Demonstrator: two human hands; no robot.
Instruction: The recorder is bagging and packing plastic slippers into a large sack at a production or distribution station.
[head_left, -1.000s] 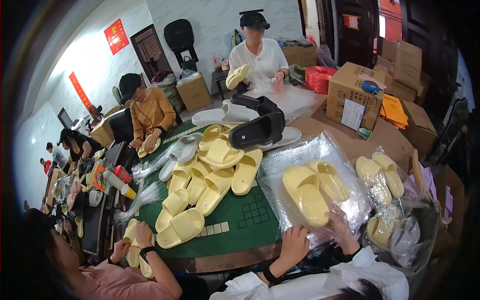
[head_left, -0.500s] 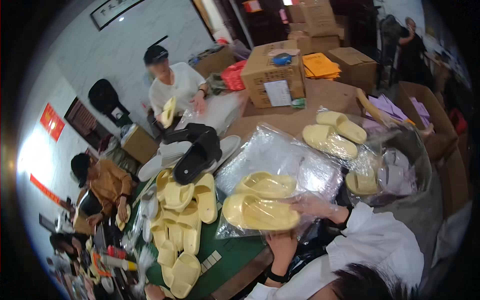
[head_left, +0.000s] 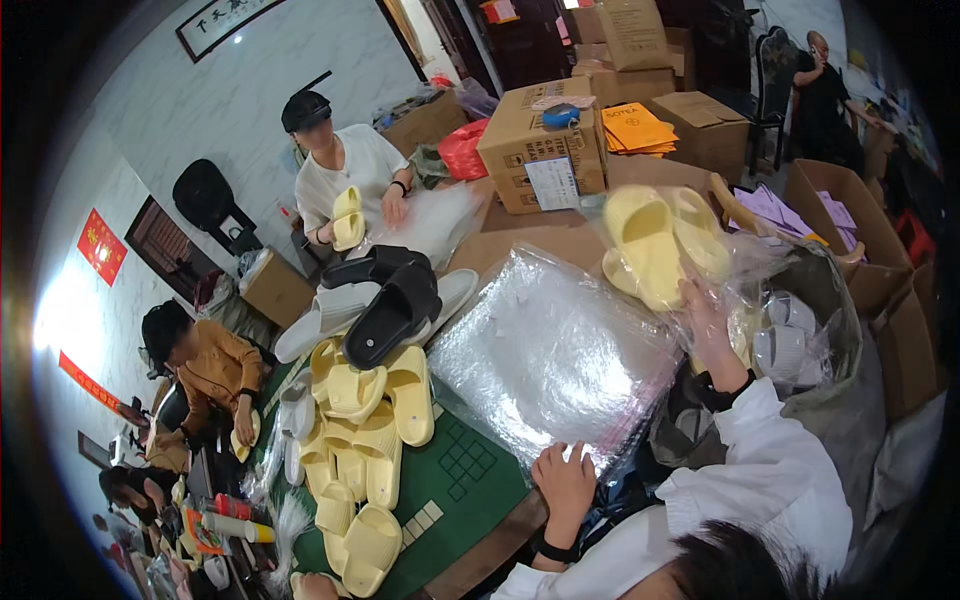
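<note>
My right hand (head_left: 708, 315) is closed on a clear plastic bag with a pair of yellow slippers (head_left: 643, 242) in it, raised beside the open sack (head_left: 850, 325) at the right. My left hand (head_left: 565, 483) lies with fingers spread on the near edge of a stack of clear plastic bags (head_left: 540, 345), holding nothing. Left of that stack is a heap of loose yellow slippers (head_left: 352, 432), with black slippers (head_left: 398, 318) and white slippers (head_left: 330, 315) behind and on top. Grey slippers (head_left: 785, 335) in clear bags fill part of the sack.
A cardboard carton (head_left: 540, 145) and orange packets (head_left: 640, 130) stand at the back. Purple packets (head_left: 770, 212) are at the far right. Across the table a person in white (head_left: 350, 160) holds yellow slippers; a person in orange (head_left: 220, 365) works at the left. The green tabletop (head_left: 470, 460) ends near me.
My right hand has carried the bagged yellow slippers from over the bag stack up and right toward the sack. My left hand has come off them and now lies on the stack.
</note>
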